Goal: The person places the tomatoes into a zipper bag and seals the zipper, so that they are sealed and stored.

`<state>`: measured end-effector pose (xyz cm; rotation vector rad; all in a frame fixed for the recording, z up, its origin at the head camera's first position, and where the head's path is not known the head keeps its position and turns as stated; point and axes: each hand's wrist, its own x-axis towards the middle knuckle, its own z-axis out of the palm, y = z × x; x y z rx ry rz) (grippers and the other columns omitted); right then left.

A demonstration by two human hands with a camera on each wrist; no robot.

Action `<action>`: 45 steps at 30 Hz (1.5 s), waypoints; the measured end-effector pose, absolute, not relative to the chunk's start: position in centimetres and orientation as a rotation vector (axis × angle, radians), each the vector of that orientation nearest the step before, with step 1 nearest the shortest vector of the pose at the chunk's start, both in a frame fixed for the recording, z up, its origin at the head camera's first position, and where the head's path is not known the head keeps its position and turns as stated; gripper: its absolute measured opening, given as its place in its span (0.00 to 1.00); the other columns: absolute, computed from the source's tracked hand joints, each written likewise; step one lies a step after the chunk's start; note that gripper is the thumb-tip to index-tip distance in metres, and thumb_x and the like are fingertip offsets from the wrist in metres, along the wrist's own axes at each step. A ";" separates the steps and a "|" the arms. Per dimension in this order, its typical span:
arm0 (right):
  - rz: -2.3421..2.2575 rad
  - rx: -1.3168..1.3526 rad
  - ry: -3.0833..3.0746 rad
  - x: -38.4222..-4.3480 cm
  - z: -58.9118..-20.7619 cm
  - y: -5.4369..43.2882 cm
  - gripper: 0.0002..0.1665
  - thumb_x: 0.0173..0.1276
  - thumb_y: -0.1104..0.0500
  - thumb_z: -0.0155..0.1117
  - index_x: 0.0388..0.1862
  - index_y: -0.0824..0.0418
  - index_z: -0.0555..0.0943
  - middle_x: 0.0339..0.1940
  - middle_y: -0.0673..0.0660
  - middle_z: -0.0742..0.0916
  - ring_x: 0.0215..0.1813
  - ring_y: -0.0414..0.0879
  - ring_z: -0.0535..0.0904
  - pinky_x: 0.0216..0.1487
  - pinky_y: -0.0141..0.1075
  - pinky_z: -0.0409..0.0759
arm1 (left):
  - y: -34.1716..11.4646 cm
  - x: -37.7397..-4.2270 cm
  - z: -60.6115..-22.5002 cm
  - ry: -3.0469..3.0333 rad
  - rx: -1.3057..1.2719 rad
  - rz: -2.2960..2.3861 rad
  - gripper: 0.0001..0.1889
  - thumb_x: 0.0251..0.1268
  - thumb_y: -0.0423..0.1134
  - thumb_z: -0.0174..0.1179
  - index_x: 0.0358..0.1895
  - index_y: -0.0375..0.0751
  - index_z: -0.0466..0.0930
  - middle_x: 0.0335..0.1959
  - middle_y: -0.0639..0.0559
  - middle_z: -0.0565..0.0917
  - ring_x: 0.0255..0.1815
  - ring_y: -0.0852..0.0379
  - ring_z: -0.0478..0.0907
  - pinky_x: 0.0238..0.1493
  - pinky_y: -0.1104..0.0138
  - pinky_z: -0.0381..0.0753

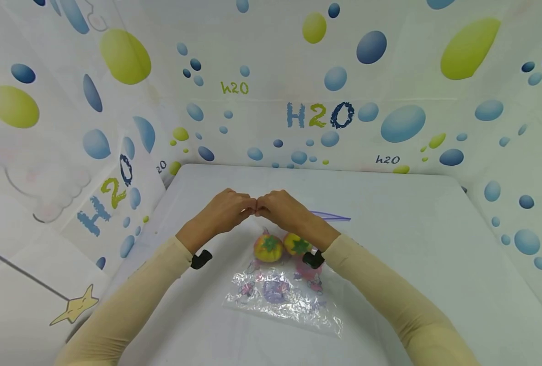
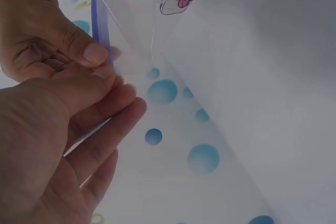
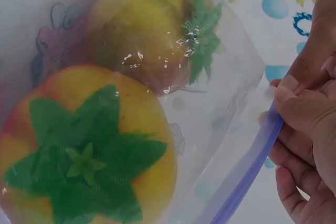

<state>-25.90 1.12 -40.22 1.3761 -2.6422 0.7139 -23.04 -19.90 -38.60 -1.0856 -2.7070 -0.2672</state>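
Note:
A clear zip bag (image 1: 293, 316) printed with small pink and purple cartoon figures lies on the white table, its purple zip strip (image 1: 337, 217) at the far side. Inside are two yellow-red fruits (image 1: 268, 248) with green star-shaped leafy tops, like persimmons. At the left end of the strip my two hands meet, fingertips touching. My left hand (image 1: 225, 211) pinches the bag's corner between thumb and forefinger, the other fingers loosely bent. Right beside it, my right hand (image 1: 283, 209) pinches the purple strip (image 3: 247, 174), which runs off from under its thumb.
The white table (image 1: 417, 244) stretches out on both sides of the bag. Behind and beside it hang white sheets (image 1: 271, 66) with blue and green drops and H2O lettering. A black wrist camera (image 1: 201, 260) sits under the left cuff, another (image 1: 313, 260) under the right.

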 end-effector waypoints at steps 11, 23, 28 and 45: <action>0.645 1.365 -2.681 -26.0 -40.4 2.2 0.05 0.76 0.59 0.70 0.46 0.59 0.89 0.41 0.51 0.92 0.42 0.45 0.84 0.50 0.35 0.83 | -20.0 -23.1 -38.9 -2.653 -1.127 -0.235 0.08 0.69 0.31 0.70 0.32 0.45 0.81 0.26 0.54 0.83 0.23 0.58 0.73 0.41 0.51 0.82; 0.609 1.359 -2.675 -26.2 -40.7 3.2 0.04 0.76 0.59 0.69 0.44 0.59 0.87 0.37 0.51 0.90 0.40 0.45 0.82 0.49 0.39 0.82 | -19.1 -22.9 -38.7 -2.705 -1.049 -0.112 0.07 0.70 0.35 0.70 0.37 0.44 0.80 0.30 0.52 0.82 0.30 0.55 0.78 0.55 0.49 0.82; 0.616 1.354 -2.652 -26.4 -40.9 3.3 0.04 0.75 0.60 0.70 0.44 0.59 0.88 0.38 0.51 0.91 0.40 0.45 0.83 0.48 0.38 0.82 | -18.5 -22.8 -38.7 -2.708 -1.035 -0.152 0.05 0.69 0.35 0.72 0.41 0.43 0.83 0.35 0.50 0.87 0.34 0.54 0.83 0.56 0.50 0.82; 0.678 1.358 -2.642 -26.2 -40.9 3.4 0.03 0.75 0.61 0.70 0.44 0.59 0.87 0.38 0.51 0.90 0.41 0.46 0.83 0.49 0.38 0.82 | -17.9 -23.0 -38.8 -2.729 -1.065 -0.227 0.02 0.74 0.34 0.66 0.41 0.43 0.83 0.36 0.52 0.89 0.36 0.54 0.85 0.56 0.51 0.82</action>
